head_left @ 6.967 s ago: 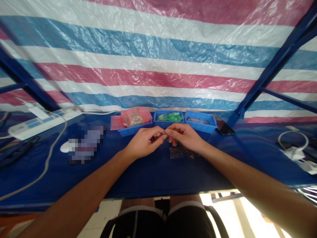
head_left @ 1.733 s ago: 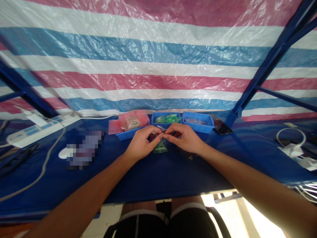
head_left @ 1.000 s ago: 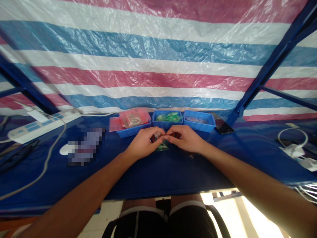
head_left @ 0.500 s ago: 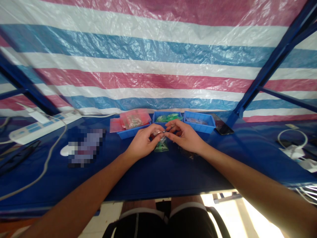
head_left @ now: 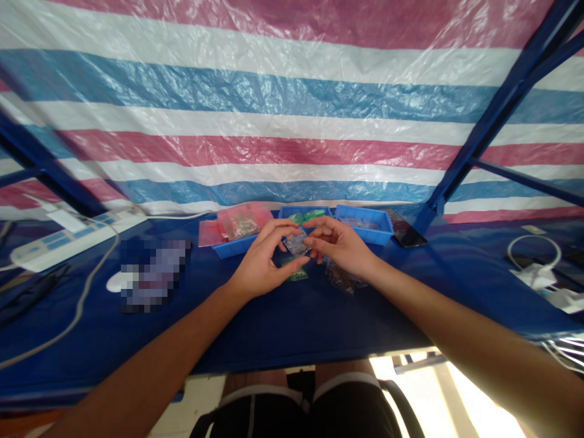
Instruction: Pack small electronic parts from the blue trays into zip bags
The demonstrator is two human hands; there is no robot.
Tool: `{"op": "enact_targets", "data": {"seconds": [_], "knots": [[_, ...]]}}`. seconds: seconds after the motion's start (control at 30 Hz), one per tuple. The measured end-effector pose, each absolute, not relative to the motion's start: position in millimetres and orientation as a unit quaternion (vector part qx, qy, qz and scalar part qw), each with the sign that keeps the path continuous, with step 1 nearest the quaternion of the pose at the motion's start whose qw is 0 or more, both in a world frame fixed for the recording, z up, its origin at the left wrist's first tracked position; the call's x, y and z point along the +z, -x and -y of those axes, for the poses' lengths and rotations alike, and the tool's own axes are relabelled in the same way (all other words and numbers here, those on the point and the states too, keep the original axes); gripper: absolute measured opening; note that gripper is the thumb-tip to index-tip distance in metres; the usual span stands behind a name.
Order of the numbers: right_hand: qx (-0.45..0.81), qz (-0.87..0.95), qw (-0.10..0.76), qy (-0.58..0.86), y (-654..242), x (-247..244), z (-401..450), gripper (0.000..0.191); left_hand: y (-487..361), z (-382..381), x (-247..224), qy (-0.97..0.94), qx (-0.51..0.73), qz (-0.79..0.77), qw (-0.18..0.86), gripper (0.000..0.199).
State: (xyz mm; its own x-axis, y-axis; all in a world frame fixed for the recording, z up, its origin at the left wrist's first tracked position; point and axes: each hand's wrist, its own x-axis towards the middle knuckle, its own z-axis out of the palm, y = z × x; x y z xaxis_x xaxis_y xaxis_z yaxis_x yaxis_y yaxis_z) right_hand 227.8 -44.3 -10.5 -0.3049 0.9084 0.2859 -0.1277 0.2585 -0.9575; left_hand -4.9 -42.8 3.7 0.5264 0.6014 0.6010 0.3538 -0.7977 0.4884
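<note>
A small clear plastic bag (head_left: 297, 244) is between my hands, pinched at its right side by my right hand (head_left: 335, 243). My left hand (head_left: 264, 258) has its thumb and fingers spread around the bag's left side. Below the bag a green packet (head_left: 297, 271) lies on the blue table (head_left: 292, 328), partly behind my left thumb. Beside my right hand, several clear packets with dark contents (head_left: 342, 280) lie in a pile. What is inside the held bag is too small to tell.
Behind my hands stand a blue bin with red packets (head_left: 235, 246), a middle bin with green packets (head_left: 296, 211) and a right bin with clear packets (head_left: 369, 234). A phone (head_left: 408, 230) lies right; a power strip (head_left: 68, 240) and cable lie left.
My left thumb and fingers have spread apart and come off the clear bag. The bag now shows more fully, on my right hand's side. The view has shifted slightly.
</note>
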Motion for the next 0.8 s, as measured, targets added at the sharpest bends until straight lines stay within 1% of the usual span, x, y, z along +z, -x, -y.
{"op": "enact_targets", "data": {"seconds": [0.07,0.13,0.3,0.43,0.5,0.7,0.8], "knots": [[0.531,0.606,0.501,0.317,-228.4,-9.3,44.5,0.051,4.1,43.0,4.8,-0.870,0.395,-0.265,0.129,0.056],[0.542,0.597,0.498,0.320,-228.8,-9.0,45.1,0.051,4.1,42.2,4.1,-0.880,0.385,-0.256,0.111,0.057],[0.565,0.591,0.474,0.328,-228.4,-9.9,47.3,0.054,7.3,38.2,2.4,-0.885,0.387,-0.244,0.090,0.030],[0.573,0.585,0.468,0.333,-227.3,-9.2,48.3,0.054,9.1,37.4,3.2,-0.886,0.390,-0.229,0.100,0.021],[0.568,0.588,0.466,0.338,-226.8,-8.2,48.6,0.050,9.1,38.1,3.1,-0.882,0.398,-0.231,0.102,0.017],[0.531,0.631,0.451,0.341,-226.5,-6.5,51.3,0.043,8.2,41.5,2.9,-0.862,0.408,-0.276,0.119,0.019],[0.525,0.646,0.437,0.340,-227.6,-10.2,50.5,0.042,9.2,42.2,2.3,-0.846,0.416,-0.308,0.129,0.025]]}}
